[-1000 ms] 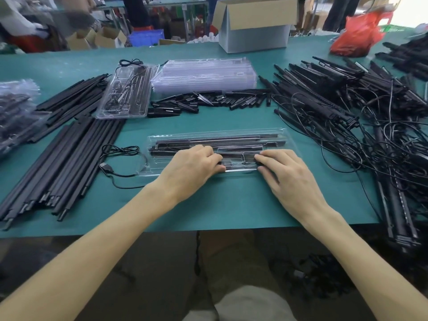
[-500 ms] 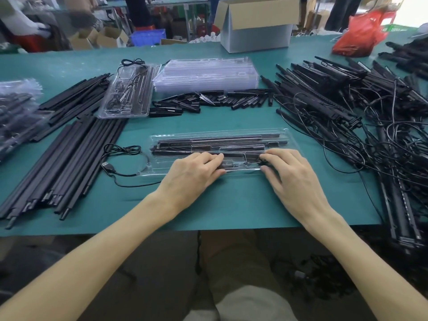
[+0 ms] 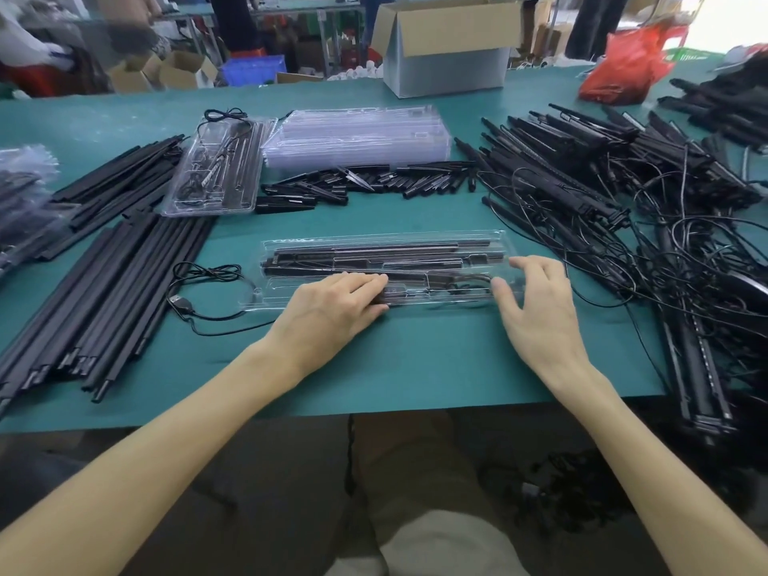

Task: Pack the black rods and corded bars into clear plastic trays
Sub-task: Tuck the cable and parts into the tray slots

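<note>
Corded bar (image 3: 409,291) in clear plastic tray's (image 3: 270,291) near slot, pressed by straight-fingered left hand (image 3: 332,307), right hand (image 3: 536,309) open at tray's right end; seating likely finishing, 1 USB cable (image 3: 208,272) outside tray's left end probably needs tucking next.

Clear tray partly packed, stock around it.
The clear plastic tray (image 3: 374,239) lies lengthwise with black rods (image 3: 374,256) slotted in its channels and a USB cord (image 3: 208,271) trailing off its left end; loose rods (image 3: 108,293) lie left, tangled corded bars (image 3: 602,180) right, stacked empty trays (image 3: 357,135) behind.
</note>
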Tool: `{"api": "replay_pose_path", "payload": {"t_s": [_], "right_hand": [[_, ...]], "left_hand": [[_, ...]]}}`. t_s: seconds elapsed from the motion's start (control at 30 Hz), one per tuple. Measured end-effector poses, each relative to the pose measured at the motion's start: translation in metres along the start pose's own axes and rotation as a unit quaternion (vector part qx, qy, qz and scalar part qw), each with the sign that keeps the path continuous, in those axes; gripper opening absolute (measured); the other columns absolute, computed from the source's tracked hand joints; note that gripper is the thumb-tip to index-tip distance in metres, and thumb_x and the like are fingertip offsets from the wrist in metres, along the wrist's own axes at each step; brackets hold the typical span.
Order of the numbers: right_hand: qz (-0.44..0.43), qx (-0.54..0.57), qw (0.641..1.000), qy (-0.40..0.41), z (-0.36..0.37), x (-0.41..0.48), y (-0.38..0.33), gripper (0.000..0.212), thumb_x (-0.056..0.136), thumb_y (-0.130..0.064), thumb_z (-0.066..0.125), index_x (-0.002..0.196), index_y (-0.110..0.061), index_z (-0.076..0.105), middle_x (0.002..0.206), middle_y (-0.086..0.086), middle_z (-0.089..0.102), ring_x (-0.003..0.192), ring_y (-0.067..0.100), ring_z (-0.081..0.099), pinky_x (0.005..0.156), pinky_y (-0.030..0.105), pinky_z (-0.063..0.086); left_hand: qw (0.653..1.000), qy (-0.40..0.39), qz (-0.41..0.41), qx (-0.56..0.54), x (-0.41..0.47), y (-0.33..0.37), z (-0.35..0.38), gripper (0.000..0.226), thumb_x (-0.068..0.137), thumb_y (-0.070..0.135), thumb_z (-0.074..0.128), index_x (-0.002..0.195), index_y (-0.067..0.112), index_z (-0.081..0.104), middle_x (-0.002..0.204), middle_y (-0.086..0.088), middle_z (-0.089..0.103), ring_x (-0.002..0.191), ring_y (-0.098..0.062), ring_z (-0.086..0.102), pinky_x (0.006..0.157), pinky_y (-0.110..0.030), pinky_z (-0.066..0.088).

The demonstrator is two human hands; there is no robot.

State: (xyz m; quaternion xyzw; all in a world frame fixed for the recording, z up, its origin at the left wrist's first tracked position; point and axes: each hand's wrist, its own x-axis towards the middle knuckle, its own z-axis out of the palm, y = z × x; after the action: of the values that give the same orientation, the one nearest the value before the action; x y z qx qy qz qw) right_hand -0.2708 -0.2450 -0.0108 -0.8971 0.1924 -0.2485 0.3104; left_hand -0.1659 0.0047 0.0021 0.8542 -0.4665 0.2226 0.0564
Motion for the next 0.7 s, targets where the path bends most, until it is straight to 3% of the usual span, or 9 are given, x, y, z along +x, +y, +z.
{"api": "replay_pose_path", "payload": {"t_s": [0.17,0.27,0.43,0.5,0.63,0.7], "right_hand": [[0.0,0.008,1.0,-0.007,0.002,0.001,0.001,0.039,0.101,-0.033,0.053,0.136,-0.014,0.055,0.133,0.002,0.043,0.126,0.017,0.037,0.095,0.024,0.03],[-0.012,0.009,0.999,-0.028,0.003,-0.001,0.0,0.044,0.098,-0.042,0.057,0.135,-0.017,0.056,0.135,0.002,0.037,0.129,0.015,0.031,0.098,0.023,0.027],[-0.038,0.005,0.999,-0.036,0.003,-0.003,-0.002,0.052,0.095,-0.049,0.059,0.135,-0.016,0.056,0.142,0.005,0.037,0.138,0.018,0.022,0.114,0.037,0.03],[-0.085,-0.043,0.995,0.007,0.002,-0.005,-0.004,0.048,0.095,-0.044,0.062,0.132,-0.014,0.059,0.139,0.009,0.042,0.137,0.023,0.027,0.113,0.043,0.03],[-0.243,-0.111,0.956,0.117,0.005,-0.014,-0.011,0.025,0.094,-0.027,0.069,0.113,-0.01,0.066,0.116,0.01,0.056,0.115,0.028,0.046,0.096,0.038,0.034],[-0.342,-0.084,0.93,0.103,0.005,-0.016,-0.012,0.011,0.098,-0.018,0.064,0.102,-0.008,0.067,0.103,0.006,0.06,0.099,0.028,0.054,0.086,0.036,0.042]], "left_hand": [[0.999,-0.045,-0.015,0.021,0.01,0.003,-0.004,0.04,0.105,0.042,0.042,0.123,0.014,0.064,0.106,-0.002,0.067,0.092,-0.024,0.066,0.068,-0.039,0.055],[0.997,-0.065,-0.01,0.046,0.018,0.001,-0.004,0.041,0.107,0.043,0.034,0.118,0.016,0.063,0.1,0.0,0.063,0.088,-0.023,0.062,0.063,-0.037,0.05],[0.996,-0.075,0.001,0.053,0.021,-0.001,-0.007,0.04,0.108,0.041,0.032,0.116,0.016,0.062,0.098,0.0,0.062,0.089,-0.023,0.061,0.062,-0.037,0.049],[0.994,-0.079,0.013,0.069,0.02,0.0,-0.008,0.04,0.109,0.038,0.029,0.116,0.014,0.061,0.099,-0.001,0.06,0.089,-0.023,0.061,0.063,-0.038,0.051],[0.995,-0.067,0.013,0.068,0.021,0.001,-0.01,0.039,0.109,0.036,0.03,0.116,0.014,0.062,0.099,-0.002,0.061,0.088,-0.024,0.062,0.059,-0.038,0.05],[0.996,-0.062,0.008,0.059,0.022,0.0,-0.011,0.04,0.108,0.038,0.03,0.115,0.015,0.063,0.099,-0.002,0.061,0.089,-0.025,0.063,0.06,-0.039,0.05]]}}
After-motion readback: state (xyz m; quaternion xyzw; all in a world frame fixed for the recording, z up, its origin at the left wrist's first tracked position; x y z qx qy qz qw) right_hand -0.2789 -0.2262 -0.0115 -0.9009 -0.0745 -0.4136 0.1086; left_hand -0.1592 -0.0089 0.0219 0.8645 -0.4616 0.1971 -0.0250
